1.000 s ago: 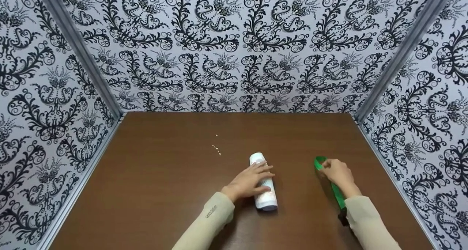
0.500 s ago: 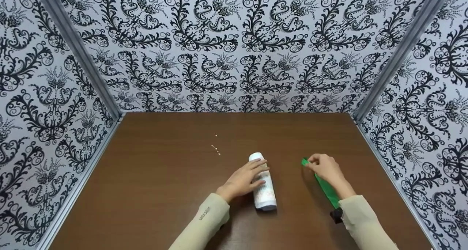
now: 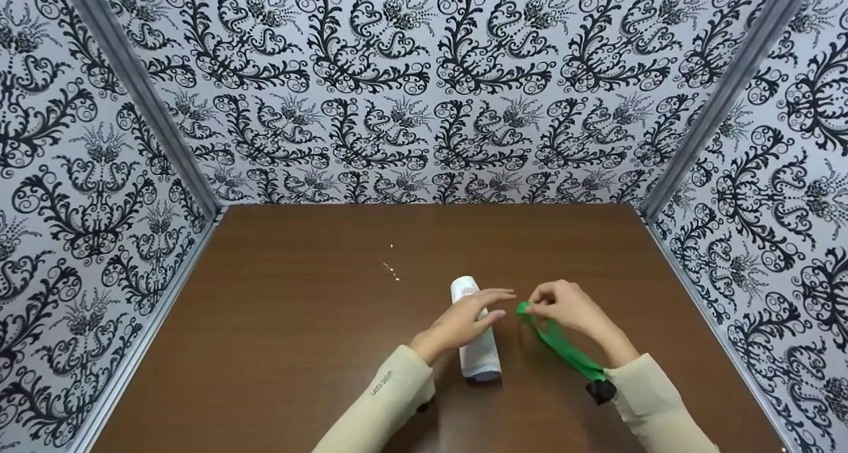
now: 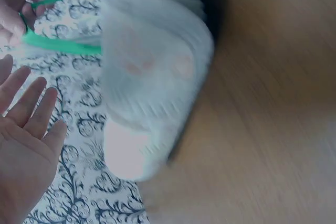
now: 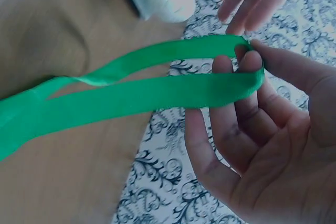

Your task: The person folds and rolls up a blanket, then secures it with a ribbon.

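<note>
A white cylinder-shaped roll (image 3: 481, 353) with faint pinkish print lies lengthwise on the brown table, its exact kind unclear; in the left wrist view the roll (image 4: 152, 77) is blurred. My left hand (image 3: 462, 320) is over its middle, with fingers extended to the right, towards the ribbon. Between right thumb and fingertips, my right hand (image 3: 571, 307) pinches a green ribbon (image 3: 566, 350) where it folds into a loop. The right wrist view shows the doubled ribbon (image 5: 147, 95) trailing away from those fingers. Its far end meets the right cuff, near the black wrist camera.
The brown table (image 3: 298, 334) has a few small pale specks (image 3: 391, 269) left of the roll. Patterned black-and-white panels (image 3: 424, 108) with grey metal corner posts (image 3: 735, 89) enclose the back and both sides.
My right hand has moved left with the ribbon, closer to the roll. The left hand first lay on the roll; now its fingers have lifted and reach right. The roll has barely moved.
</note>
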Motion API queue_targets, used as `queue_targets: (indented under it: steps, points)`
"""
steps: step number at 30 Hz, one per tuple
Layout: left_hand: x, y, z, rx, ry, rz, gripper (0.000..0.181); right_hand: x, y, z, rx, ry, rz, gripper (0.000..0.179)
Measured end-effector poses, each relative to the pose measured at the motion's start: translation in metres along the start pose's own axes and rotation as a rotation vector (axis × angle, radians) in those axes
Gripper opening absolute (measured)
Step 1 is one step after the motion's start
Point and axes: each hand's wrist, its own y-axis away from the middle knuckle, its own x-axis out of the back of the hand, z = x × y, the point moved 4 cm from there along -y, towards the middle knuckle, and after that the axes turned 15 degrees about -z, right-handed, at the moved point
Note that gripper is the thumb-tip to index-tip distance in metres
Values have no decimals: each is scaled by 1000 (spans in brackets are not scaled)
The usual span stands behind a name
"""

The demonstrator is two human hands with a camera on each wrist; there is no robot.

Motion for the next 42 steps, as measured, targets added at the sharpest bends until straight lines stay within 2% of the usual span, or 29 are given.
queue_targets:
  steps: [5,8,13,18,26,32,38,42]
  points:
    - [-1,-5,9,-37,201,-17,37,-4,1,-16,110,-13,-74,15]
    - [1,-6,10,-42,317,-23,34,-5,3,-23,142,-52,-104,16]
    - [3,-4,11,-82,416,-41,29,-4,6,-27,185,-110,-149,18]
    - [9,3,15,-151,506,-52,25,0,11,-25,233,-165,-180,19]
    - [32,19,20,-207,540,-13,19,7,20,-19,271,-284,-196,22]
    - [49,35,20,-219,506,18,18,12,28,-12,289,-315,-194,22]
    - [61,53,12,-180,532,-12,19,16,35,-5,290,-356,-188,24]
    - [68,67,2,-165,548,-41,22,19,39,0,295,-420,-178,18]
